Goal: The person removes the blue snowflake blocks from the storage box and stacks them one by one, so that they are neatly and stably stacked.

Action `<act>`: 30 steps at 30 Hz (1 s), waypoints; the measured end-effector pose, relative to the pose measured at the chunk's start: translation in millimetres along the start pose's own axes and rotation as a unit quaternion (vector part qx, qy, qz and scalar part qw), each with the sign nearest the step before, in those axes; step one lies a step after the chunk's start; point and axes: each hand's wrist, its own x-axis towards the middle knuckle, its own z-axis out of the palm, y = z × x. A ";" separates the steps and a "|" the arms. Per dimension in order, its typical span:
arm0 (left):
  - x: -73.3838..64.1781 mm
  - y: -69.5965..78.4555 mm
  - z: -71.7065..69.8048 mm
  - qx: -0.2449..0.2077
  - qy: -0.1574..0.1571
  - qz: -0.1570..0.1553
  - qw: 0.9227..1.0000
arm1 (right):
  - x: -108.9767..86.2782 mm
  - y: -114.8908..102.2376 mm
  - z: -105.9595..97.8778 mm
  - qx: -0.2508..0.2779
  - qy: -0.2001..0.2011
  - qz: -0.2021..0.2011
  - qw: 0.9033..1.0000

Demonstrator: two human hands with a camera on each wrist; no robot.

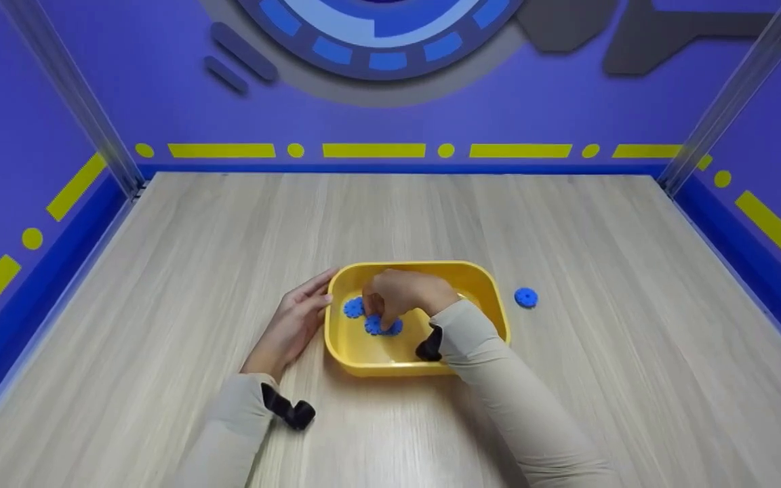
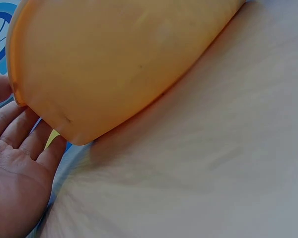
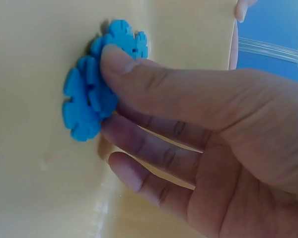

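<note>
A yellow plastic bin (image 1: 390, 371) sits on the table, with several blue notched building discs (image 1: 354, 308) on its floor. My right hand (image 1: 397, 295) reaches down inside. In the right wrist view, its thumb and fingers pinch a blue notched disc (image 3: 105, 94) that overlaps another disc (image 3: 79, 106) beside it; more blue shows just past the thumb. My left hand (image 1: 293, 325) holds the bin's left side, thumb at the rim and the other fingers along the outer wall (image 2: 114, 74), as the left wrist view also shows.
One more blue disc (image 1: 526, 297) lies on the wooden table (image 1: 634, 379) to the right of the bin. Blue panels (image 1: 390, 125) with yellow marks enclose the back and sides. Black wrist cameras (image 1: 299, 415) stick out from both sleeves.
</note>
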 end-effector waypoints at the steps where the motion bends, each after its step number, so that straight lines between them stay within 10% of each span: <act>1: 0.1 0.0 0.1 -0.001 0.000 0.000 1.000 | -0.2 0.1 -0.2 0.000 0.000 0.000 1.000; 30: 1.7 -0.3 1.1 -0.008 0.009 0.000 1.000 | -13.5 9.4 -10.7 0.024 0.045 -0.039 0.998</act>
